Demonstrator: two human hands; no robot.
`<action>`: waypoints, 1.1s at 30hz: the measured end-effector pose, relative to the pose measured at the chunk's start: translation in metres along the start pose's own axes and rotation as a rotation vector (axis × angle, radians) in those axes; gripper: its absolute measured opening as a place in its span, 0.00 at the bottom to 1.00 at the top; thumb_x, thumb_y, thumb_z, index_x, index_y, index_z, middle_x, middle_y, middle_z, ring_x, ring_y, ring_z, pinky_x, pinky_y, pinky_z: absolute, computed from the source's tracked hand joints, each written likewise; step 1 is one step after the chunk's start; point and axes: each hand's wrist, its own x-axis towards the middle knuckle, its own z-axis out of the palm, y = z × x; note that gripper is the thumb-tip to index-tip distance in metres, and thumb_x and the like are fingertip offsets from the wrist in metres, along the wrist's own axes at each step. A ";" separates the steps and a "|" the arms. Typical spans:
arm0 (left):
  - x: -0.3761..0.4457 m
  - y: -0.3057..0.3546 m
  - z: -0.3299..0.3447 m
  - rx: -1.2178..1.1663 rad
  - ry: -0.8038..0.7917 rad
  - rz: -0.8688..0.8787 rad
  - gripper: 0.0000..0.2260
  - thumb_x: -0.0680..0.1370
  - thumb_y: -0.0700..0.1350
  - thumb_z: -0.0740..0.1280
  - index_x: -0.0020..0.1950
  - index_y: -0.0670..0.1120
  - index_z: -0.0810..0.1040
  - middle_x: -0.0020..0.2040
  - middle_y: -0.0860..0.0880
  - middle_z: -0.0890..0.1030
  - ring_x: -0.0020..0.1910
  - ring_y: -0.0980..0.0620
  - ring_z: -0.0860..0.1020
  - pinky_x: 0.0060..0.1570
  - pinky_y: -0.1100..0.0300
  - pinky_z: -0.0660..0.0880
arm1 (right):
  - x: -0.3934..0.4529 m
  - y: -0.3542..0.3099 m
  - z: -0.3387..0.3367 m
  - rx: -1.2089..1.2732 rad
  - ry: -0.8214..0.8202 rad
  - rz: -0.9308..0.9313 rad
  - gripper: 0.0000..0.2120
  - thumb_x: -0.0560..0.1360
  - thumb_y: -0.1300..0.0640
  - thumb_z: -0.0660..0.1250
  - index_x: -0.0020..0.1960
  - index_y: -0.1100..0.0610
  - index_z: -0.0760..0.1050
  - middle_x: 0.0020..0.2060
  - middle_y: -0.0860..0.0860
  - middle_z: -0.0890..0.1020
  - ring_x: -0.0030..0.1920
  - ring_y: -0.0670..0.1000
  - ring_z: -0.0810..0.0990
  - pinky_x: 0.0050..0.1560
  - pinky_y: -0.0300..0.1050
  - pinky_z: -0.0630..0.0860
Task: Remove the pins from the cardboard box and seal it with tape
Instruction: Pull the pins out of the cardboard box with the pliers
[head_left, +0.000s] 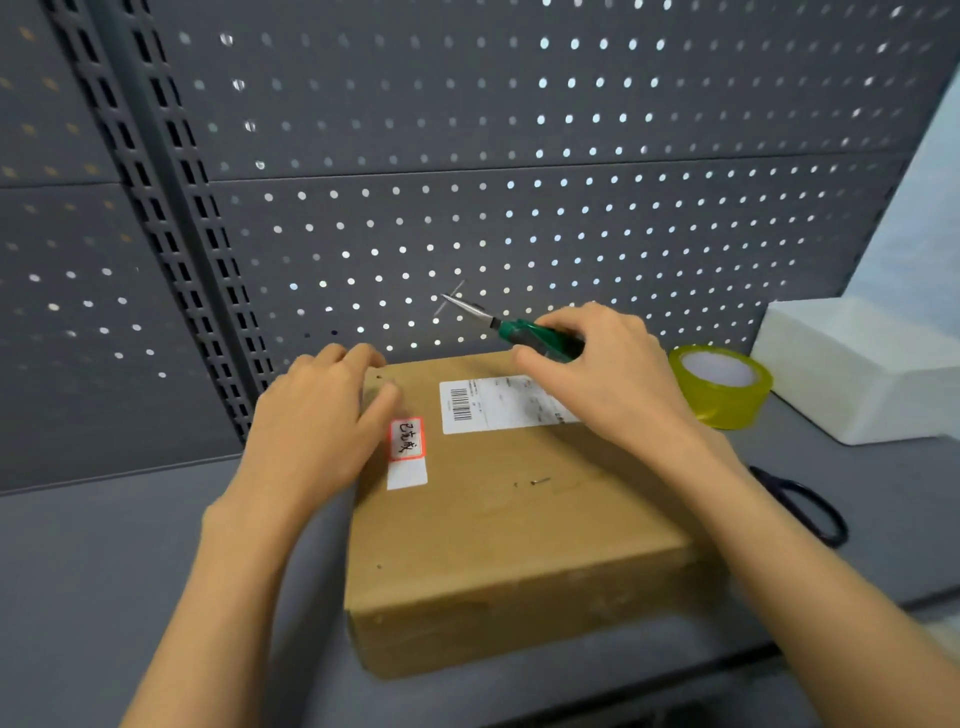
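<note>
While the left hand (322, 415) lies flat with fingers spread on the far left corner of the cardboard box (519, 530), the right hand (608, 374) is closed around green-handled pliers (524, 335), whose pointed tips pinch a thin pin (450, 298) in the air above the box's far edge. The closed box sits on the grey table (130, 571) in front of the pegboard (467, 156). Another pin (540, 481) lies loose on the box top, near a barcode label (498, 404). A yellowish tape roll (724, 387), a white foam block (862, 369) and black scissors (802, 512) rest to the right.
</note>
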 end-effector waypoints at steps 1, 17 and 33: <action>0.000 0.006 -0.005 -0.002 0.022 0.024 0.23 0.73 0.56 0.49 0.58 0.49 0.75 0.53 0.48 0.78 0.53 0.45 0.74 0.43 0.55 0.64 | -0.002 0.002 -0.003 -0.002 0.020 0.002 0.11 0.70 0.44 0.64 0.45 0.49 0.78 0.35 0.46 0.75 0.40 0.53 0.74 0.34 0.43 0.64; -0.008 0.201 -0.010 -0.053 0.202 0.162 0.14 0.76 0.55 0.56 0.46 0.49 0.76 0.46 0.52 0.78 0.49 0.48 0.75 0.40 0.57 0.65 | -0.025 0.127 -0.114 0.111 0.135 0.030 0.12 0.70 0.44 0.66 0.50 0.47 0.79 0.45 0.47 0.78 0.48 0.52 0.77 0.47 0.46 0.72; -0.004 0.373 0.071 -0.119 0.080 0.140 0.09 0.77 0.50 0.61 0.50 0.48 0.76 0.46 0.53 0.76 0.49 0.48 0.74 0.40 0.58 0.64 | -0.041 0.309 -0.211 -0.117 0.103 0.231 0.16 0.72 0.44 0.63 0.54 0.52 0.78 0.46 0.52 0.78 0.42 0.54 0.74 0.40 0.44 0.66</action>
